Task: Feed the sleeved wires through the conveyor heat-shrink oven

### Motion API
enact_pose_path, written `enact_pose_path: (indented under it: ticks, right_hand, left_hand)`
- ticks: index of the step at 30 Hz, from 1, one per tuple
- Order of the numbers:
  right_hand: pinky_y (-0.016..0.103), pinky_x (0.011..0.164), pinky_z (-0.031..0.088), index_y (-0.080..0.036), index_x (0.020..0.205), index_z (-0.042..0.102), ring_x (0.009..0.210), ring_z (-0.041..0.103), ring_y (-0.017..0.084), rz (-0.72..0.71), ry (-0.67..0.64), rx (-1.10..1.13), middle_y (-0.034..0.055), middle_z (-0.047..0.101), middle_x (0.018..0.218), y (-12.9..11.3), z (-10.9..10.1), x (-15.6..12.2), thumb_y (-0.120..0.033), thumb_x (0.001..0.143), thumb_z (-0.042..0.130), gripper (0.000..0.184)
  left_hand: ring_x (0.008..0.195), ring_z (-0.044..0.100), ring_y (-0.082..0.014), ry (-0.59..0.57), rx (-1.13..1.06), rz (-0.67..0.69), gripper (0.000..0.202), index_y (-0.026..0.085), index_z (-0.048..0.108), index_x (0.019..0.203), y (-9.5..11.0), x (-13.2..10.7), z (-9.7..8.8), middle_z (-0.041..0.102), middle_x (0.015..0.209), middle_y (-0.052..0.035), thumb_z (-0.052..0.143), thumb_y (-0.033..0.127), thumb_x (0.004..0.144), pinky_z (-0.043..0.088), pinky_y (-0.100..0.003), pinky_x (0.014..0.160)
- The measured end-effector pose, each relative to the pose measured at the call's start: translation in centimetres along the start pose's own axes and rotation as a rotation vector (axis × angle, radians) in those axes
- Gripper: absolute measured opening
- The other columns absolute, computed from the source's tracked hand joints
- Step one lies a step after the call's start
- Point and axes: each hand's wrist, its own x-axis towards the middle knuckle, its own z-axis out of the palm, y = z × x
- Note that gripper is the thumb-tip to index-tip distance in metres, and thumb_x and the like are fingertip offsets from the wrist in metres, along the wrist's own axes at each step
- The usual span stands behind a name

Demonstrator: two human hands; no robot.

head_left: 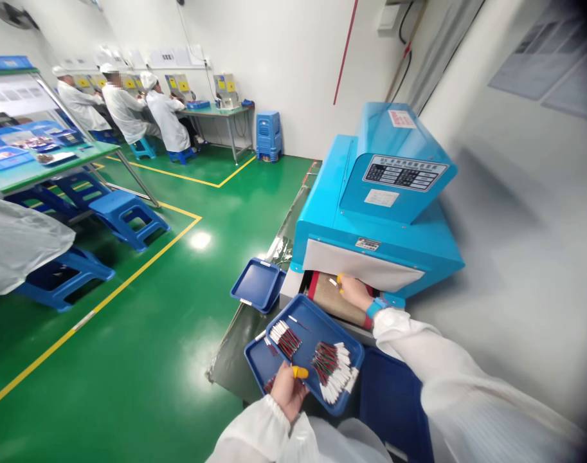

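Green epoxy floor marked with yellow lines filled the room, and 3 co-workers in white gowns sat at a teal-topped bench far off on the left. Nearer stood blue plastic stools, with a white-sleeved arm or gown at the left edge. Beside the machine lay an empty blue plastic tray, apart from the person's hands. The person's left hand, closed, gripped the rim of a shallow blue plastic tray, its thumb capped by a yellow finger cot. In that tray lay 2 bundles of white-tipped red and green wires, and a second blue tray sat partly beneath it. The right hand, wearing a blue wristband, reached into the opening of a bright blue conveyor machine, its pinched fingers just above a tan mesh belt; whether they gripped anything, I could not tell
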Motion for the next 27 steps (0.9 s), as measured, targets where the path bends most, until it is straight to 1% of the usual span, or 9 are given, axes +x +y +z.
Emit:
enact_pose_path:
  ticks: [5, 8, 11, 14, 18, 21, 24, 27]
  right_hand:
    - [0.025, 0.062, 0.033, -0.014, 0.094, 0.056, 0.081, 0.06, 0.021, 0.065, 0.049, 0.049, 0.0105, 0.066, 0.085, 1.1, 1.0, 0.4, -0.009, 0.073, 0.048, 0.023]
    - [0.024, 0.064, 0.034, -0.014, 0.091, 0.057, 0.082, 0.06, 0.019, 0.054, 0.085, 0.062, 0.0094, 0.066, 0.086, 1.2, 1.4, 0.2, -0.011, 0.074, 0.049, 0.019]
    - [0.024, 0.066, 0.035, -0.014, 0.087, 0.058, 0.083, 0.059, 0.019, 0.019, 0.088, 0.079, 0.0095, 0.066, 0.087, 1.1, 1.7, -0.1, -0.014, 0.073, 0.053, 0.015]
    - [0.024, 0.065, 0.036, -0.013, 0.089, 0.058, 0.081, 0.059, 0.019, 0.013, 0.094, 0.137, 0.0093, 0.065, 0.088, 1.2, 2.0, -0.2, -0.017, 0.072, 0.055, 0.018]
    - [0.023, 0.067, 0.037, -0.014, 0.087, 0.059, 0.082, 0.059, 0.017, 0.078, 0.14, 0.212, 0.0082, 0.065, 0.087, 1.6, 2.1, 0.3, -0.013, 0.072, 0.053, 0.016]
    - [0.023, 0.067, 0.037, -0.014, 0.084, 0.058, 0.082, 0.059, 0.017, 0.147, 0.158, 0.245, 0.0081, 0.066, 0.086, 1.6, 2.1, 0.8, -0.011, 0.071, 0.053, 0.014]
    - [0.024, 0.067, 0.037, -0.013, 0.09, 0.058, 0.081, 0.06, 0.019, 0.183, 0.132, 0.217, 0.0092, 0.066, 0.085, 1.1, 2.1, 1.2, -0.014, 0.072, 0.055, 0.018]
    - [0.026, 0.068, 0.037, -0.013, 0.101, 0.056, 0.082, 0.061, 0.021, 0.206, 0.121, 0.164, 0.0116, 0.066, 0.087, 0.6, 2.3, 1.5, -0.017, 0.074, 0.056, 0.027]
  left_hand:
    - [0.071, 0.065, -0.0184, 0.011, -0.023, 0.007, 0.057, 0.019, 0.051, 0.112, 0.0, 0.0, -0.4, 0.068, 0.075, -0.0031, 0.051, 0.0, 0.059, 0.049, -0.033, 0.072]
    - [0.072, 0.065, -0.0188, 0.013, -0.017, 0.01, 0.057, 0.018, 0.051, 0.112, -0.1, 0.0, -0.4, 0.068, 0.075, -0.0033, 0.05, 0.0, 0.058, 0.049, -0.034, 0.072]
    - [0.073, 0.065, -0.0194, -0.001, -0.013, 0.007, 0.055, 0.018, 0.052, 0.111, -0.3, 0.1, -0.4, 0.068, 0.075, -0.0038, 0.051, 0.001, 0.058, 0.049, -0.034, 0.073]
    - [0.072, 0.064, -0.0195, -0.028, -0.022, 0.008, 0.054, 0.018, 0.052, 0.111, -0.6, 0.4, -0.7, 0.068, 0.076, -0.0042, 0.053, 0.003, 0.06, 0.049, -0.035, 0.074]
    - [0.072, 0.064, -0.0193, -0.045, -0.04, 0.009, 0.06, 0.018, 0.05, 0.114, -0.6, 0.5, -1.1, 0.068, 0.076, -0.0042, 0.053, 0.001, 0.056, 0.049, -0.035, 0.075]
    - [0.075, 0.065, -0.0203, -0.045, -0.053, 0.0, 0.065, 0.018, 0.049, 0.115, -0.6, 0.4, -1.0, 0.068, 0.075, -0.0042, 0.051, -0.002, 0.053, 0.048, -0.036, 0.076]
    - [0.08, 0.064, -0.022, -0.045, -0.053, -0.002, 0.066, 0.017, 0.049, 0.116, -0.6, 0.2, -0.8, 0.068, 0.075, -0.0049, 0.05, -0.002, 0.052, 0.048, -0.037, 0.077]
    - [0.083, 0.064, -0.0232, -0.046, -0.056, -0.003, 0.066, 0.018, 0.049, 0.115, -0.7, -0.1, -0.8, 0.068, 0.074, -0.0051, 0.049, -0.001, 0.052, 0.047, -0.038, 0.078]
